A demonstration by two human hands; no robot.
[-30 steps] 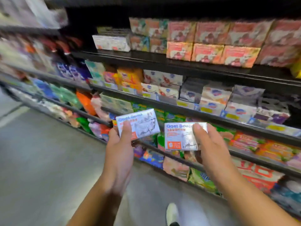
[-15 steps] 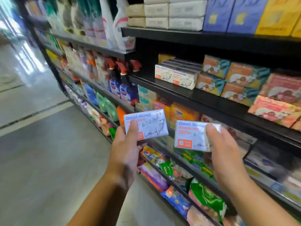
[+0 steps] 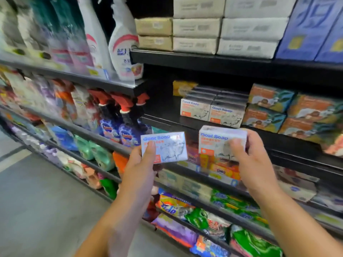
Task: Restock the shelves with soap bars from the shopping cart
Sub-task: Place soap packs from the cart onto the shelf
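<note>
**Grip and approach to the shelf.** The left hand pinched one soap box, thumb laid across the printed face and fingers behind. The right hand gripped a second soap box likewise, thumb on the front and fingers curled round its right end. Both boxes were held face toward the person, just below the black shelf, where a double row of matching boxes stood with a dark gap to its left.

The step in hand appeared to be delivery, with nothing placed yet. The next move would call for raising each box to shelf level and sliding it in beside or before that row, label outward.

Legible: "Goat Soap" in blue above a goat drawing and an orange square, and "Tide" on a bag lower down. The cart was out of view.
</note>
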